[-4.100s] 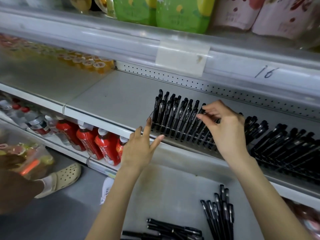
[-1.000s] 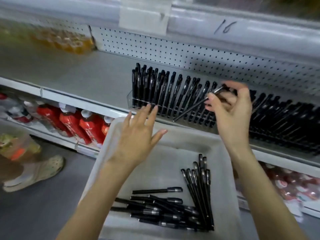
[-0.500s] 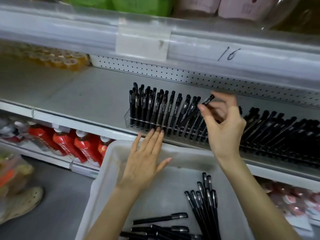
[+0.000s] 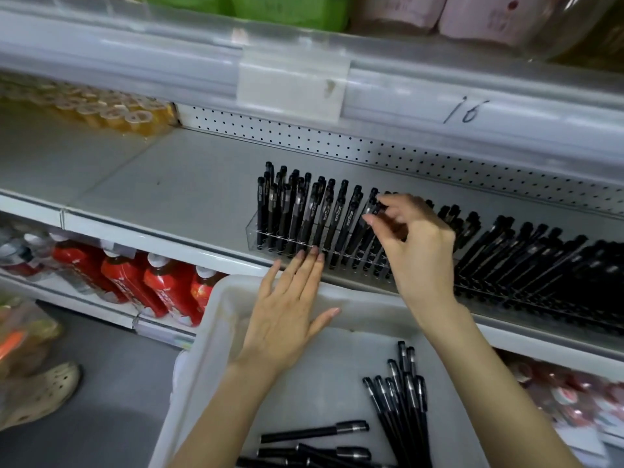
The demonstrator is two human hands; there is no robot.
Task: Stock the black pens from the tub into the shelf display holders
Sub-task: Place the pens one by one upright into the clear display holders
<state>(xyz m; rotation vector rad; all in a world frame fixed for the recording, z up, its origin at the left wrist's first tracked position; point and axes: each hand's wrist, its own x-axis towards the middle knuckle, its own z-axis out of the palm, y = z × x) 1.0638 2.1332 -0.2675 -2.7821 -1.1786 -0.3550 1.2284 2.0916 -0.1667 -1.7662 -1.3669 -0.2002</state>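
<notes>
1. On the far left, red bottles [image 4: 135,285] are seen down low. Yellow cups [image 4: 111,113] are kept at the back of the shelf [image 4: 169,184]. They are not needed for this job.
2. The tub [image 4: 209,349] is placed right under the shelf edge, below both hands. This is likely done so that the reach is short.
3. A clear holder [image 4: 251,231] is set at the front of the shelf, likely so that pens can be seen and picked with ease. It is packed with standing pens [image 4: 304,211], tips down and caps up.
4. The left hand [image 4: 290,309] is held flat, with the fingers straight and close together. Nothing is held by it. Its fingertips are laid on the front of the clear holder, most likely so that the holder is kept from sliding.
5. Loose pens [image 4: 401,396] are seen lying in the tub, some in a bunch and some crossed. So the job is judged to be not yet done.
6. The right hand [image 4: 418,244] is curled, and one black pen [image 4: 371,211] is pinched near its top by the thumb and fingers. The pen is pointed down into the row. Its lower end is hidden by other pens, so it cannot be told if it is in a slot.
7. On the right, a dark holder [image 4: 499,297] is filled with more leaning pens.
</notes>
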